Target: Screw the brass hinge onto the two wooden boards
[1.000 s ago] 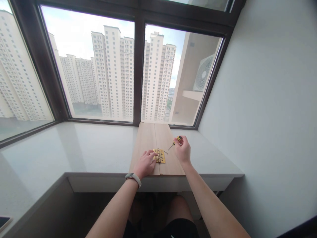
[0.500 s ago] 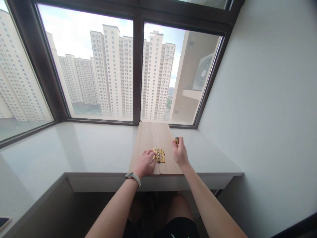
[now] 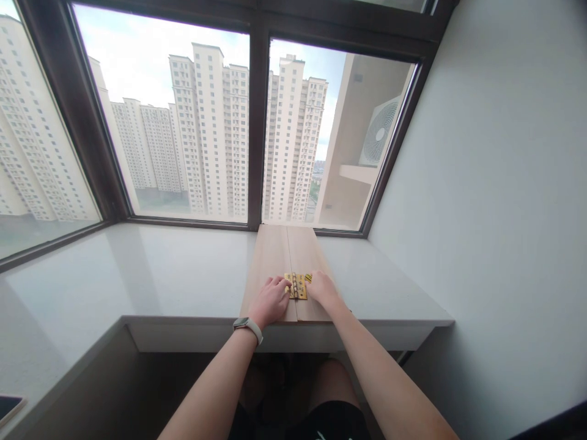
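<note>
Two pale wooden boards (image 3: pixel 275 253) lie side by side on a white sill, running away from me. A brass hinge (image 3: pixel 297 286) sits across the seam near the boards' front end. My left hand (image 3: pixel 270 300) rests on the left board with its fingertips pressed on the hinge's left leaf. My right hand (image 3: pixel 321 287) is curled at the hinge's right edge, closed round a small screwdriver whose yellow and black handle (image 3: pixel 309 278) peeks out beside the fingers. The screwdriver's tip is hidden.
The white sill (image 3: pixel 160 275) stretches wide to the left and a little to the right of the boards. Large windows (image 3: pixel 206 122) stand behind, a white wall (image 3: pixel 495 183) on the right. A phone corner (image 3: pixel 9 406) shows at the far left. My knees are below the sill's front edge.
My right hand came down and left from beside the boards to the hinge's right edge, carrying the screwdriver. The left hand stayed on the hinge.
</note>
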Demonstrator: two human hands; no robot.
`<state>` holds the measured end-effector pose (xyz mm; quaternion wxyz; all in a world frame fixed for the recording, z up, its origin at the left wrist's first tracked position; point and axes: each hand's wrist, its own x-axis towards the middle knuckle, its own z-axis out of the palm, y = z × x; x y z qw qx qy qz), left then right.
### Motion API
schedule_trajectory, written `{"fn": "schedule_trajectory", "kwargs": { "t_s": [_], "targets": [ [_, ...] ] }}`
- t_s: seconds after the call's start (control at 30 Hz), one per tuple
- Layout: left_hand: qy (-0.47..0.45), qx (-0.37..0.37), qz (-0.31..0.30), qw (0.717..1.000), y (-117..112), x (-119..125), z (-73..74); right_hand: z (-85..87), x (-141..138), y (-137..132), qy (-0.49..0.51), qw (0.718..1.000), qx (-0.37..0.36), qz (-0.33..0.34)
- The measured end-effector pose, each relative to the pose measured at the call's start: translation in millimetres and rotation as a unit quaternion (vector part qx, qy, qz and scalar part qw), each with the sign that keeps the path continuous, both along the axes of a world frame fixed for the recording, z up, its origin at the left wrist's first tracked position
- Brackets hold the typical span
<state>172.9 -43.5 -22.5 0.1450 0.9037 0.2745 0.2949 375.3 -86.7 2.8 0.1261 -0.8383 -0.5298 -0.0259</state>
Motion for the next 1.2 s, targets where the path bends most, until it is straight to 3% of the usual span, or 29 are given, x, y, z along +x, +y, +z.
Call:
{"fn": "schedule_trajectory", "kwargs": {
  "t_s": [0.2,0.33,0.47,0.6,1.2],
  "targets": [
    [-0.002,0.006,-0.008,1.0,0,-1,-1.0,11.6,1,-3,-0.007,1.0,0.023,0.002],
    [-0.001,0.003,0.003,1.0,1,-1,-1.9,24.9,-9,-11,0.005,0.994,0.076,0.081],
    [-0.011,-0.007,0.005,1.0,1,-1,-1.1,35.8,-26,-20,0.032,0.984,0.059,0.163],
    [-0.009,-0.011,0.008,1.0,-1,-2,0.6,42.1,-33,-24,0.004,0.985,0.026,0.173],
    [-0.002,-0.011,0.012,1.0,0,-2,0.5,30.2,-24,-31,-0.028,0.986,-0.033,0.159]
  ]
}}
